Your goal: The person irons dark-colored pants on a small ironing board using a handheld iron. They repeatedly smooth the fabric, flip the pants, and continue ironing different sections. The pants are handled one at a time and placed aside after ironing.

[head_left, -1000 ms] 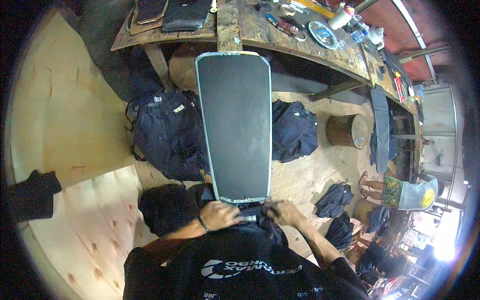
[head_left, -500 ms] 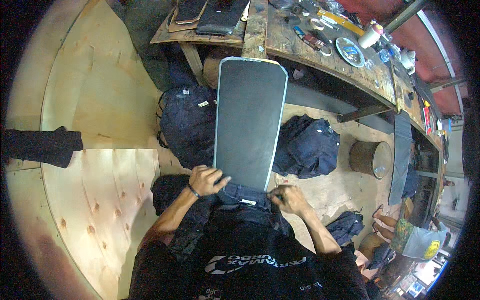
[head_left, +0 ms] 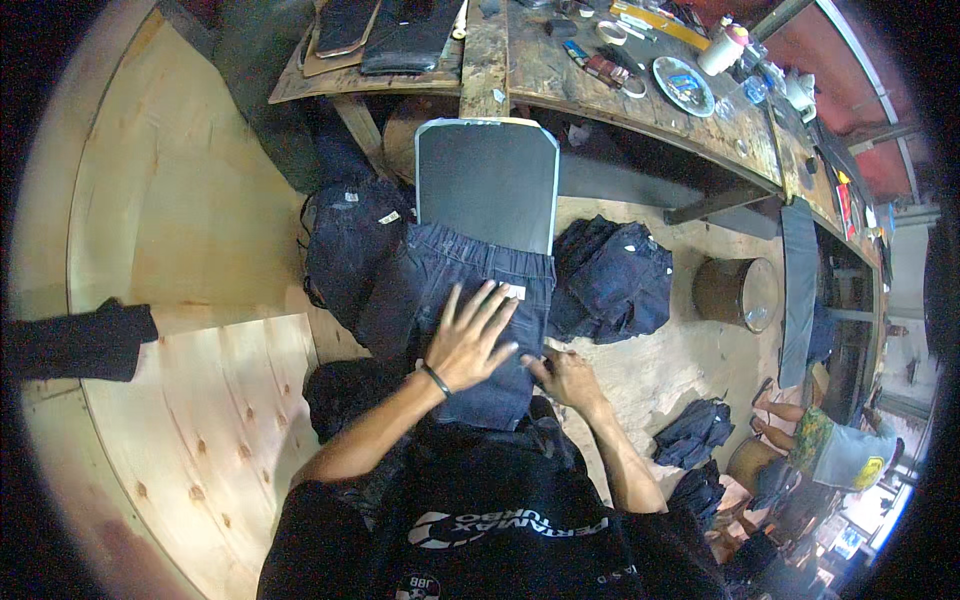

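A dark denim pair of trousers [head_left: 470,268] with a gathered elastic waistband is drawn over the near part of a long grey board [head_left: 487,170]. The board's pale rim and far end stay bare. On the front of the trousers my left hand [head_left: 465,345] lies flat with its fingers spread, just below a small white label [head_left: 513,291]. My right hand [head_left: 568,380] is bent round their right side edge, thumb against the cloth. The lower part of the trousers reaches my lap, and their leg ends are hard to make out.
Piles of dark denim [head_left: 612,278] lie right of the board and more dark clothes [head_left: 350,240] left. Beyond is a wooden workbench [head_left: 560,85] with a plate [head_left: 684,85] and a bottle [head_left: 722,50]. A round brown drum [head_left: 735,292] and another person [head_left: 840,445] are at right.
The trousers have been pulled farther up the board, their waistband now well away from me. My left hand has gone from gripping the waistband to lying flat; the right has slid along the side.
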Available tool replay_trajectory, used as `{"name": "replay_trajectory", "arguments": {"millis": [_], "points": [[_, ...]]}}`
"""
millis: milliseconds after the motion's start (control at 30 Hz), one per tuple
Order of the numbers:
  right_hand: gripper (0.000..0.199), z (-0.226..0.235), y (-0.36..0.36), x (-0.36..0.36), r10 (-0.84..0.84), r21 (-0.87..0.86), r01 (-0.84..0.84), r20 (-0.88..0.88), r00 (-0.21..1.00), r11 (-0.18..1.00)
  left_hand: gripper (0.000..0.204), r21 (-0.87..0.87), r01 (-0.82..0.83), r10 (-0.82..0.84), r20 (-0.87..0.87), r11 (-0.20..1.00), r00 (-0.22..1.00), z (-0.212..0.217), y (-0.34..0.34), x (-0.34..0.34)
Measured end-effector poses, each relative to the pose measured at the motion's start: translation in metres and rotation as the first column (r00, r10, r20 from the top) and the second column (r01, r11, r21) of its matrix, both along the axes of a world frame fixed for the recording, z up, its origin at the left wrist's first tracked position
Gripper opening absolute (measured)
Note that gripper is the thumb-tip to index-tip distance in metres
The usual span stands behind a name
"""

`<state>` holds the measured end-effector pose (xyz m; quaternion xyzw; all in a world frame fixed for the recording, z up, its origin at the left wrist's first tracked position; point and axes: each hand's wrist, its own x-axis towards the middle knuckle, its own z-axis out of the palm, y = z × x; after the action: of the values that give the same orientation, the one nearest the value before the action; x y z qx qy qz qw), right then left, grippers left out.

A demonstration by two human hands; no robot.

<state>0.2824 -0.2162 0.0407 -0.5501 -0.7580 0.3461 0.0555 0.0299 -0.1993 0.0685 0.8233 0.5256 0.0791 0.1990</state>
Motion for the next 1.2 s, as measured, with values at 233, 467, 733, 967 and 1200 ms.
{"name": "replay_trajectory", "arguments": {"millis": [233,467,733,967,1200], "points": [[0.064,-0.035,0.129,-0.005,-0.196,0.112,0.208,-0.110,0.974,0.972,0.088,0.351,-0.082,0.087,0.002,0.933,0.996,-0.082,0.139,0.009],[0.099,0.018,0.076,-0.016,0.012,-0.269,0.066,0.280,0.960,0.961,0.077,-0.039,0.132,-0.135,-0.112,0.991,0.984,-0.018,0.139,0.009],[0.084,0.027,0.040,-0.029,-0.183,-0.056,0.211,0.315,0.931,0.976,0.047,-0.259,0.020,-0.207,-0.722,0.966,0.660,0.021,0.145,0.033],[0.064,0.035,-0.004,-0.069,-0.395,0.276,0.366,0.055,0.917,0.889,0.027,0.363,0.126,-0.037,-0.240,0.923,0.970,-0.018,0.116,-0.001],[0.049,0.028,0.000,-0.074,-0.398,0.304,0.360,0.074,0.914,0.882,0.107,0.059,-0.025,0.034,-0.157,0.998,0.987,0.000,0.164,-0.033]]}}
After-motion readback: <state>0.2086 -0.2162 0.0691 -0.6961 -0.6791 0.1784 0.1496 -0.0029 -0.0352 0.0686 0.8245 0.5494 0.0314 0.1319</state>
